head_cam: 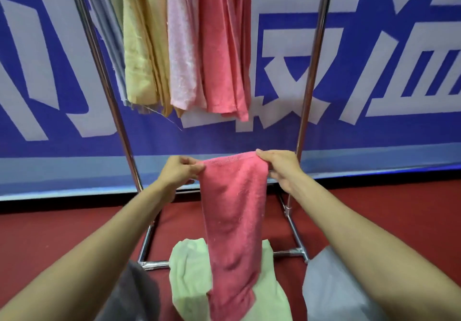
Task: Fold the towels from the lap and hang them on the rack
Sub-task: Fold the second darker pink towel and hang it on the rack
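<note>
Coral-pink towel [232, 208] held up in front of the person, between the two uprights of the chrome rack [311, 71] and low against its base.

- Left hand [180, 171]: grip closed, thumb and fingers pinching the towel's upper left corner.
- Right hand [279, 168]: grip closed over the upper right corner, thumb on top and fingers curled behind the cloth.
- The top edge runs roughly level between the hands. The long axis is vertical, and the towel hangs as a narrow strip with its lower end trailing to the lap.
- The strip looks already doubled lengthwise. Holding both top corners probably lets the weight pull it straight before the next fold or the lift to the bar.
- Pale green towel [189, 265] lies on the lap under the pink one's tail, waiting its turn. Grey trousers [329, 283] to either side.
- Already hung above, side by side with long axes down: a grey-blue towel [112, 46], a yellow towel [142, 58], a light pink towel [184, 46] and a second coral towel [224, 46]. The top bar is out of view.
- Free space on the rack appears to be to the right of the coral one.
- Behind is a blue banner [374, 133], and below it a red floor [50, 233].
</note>
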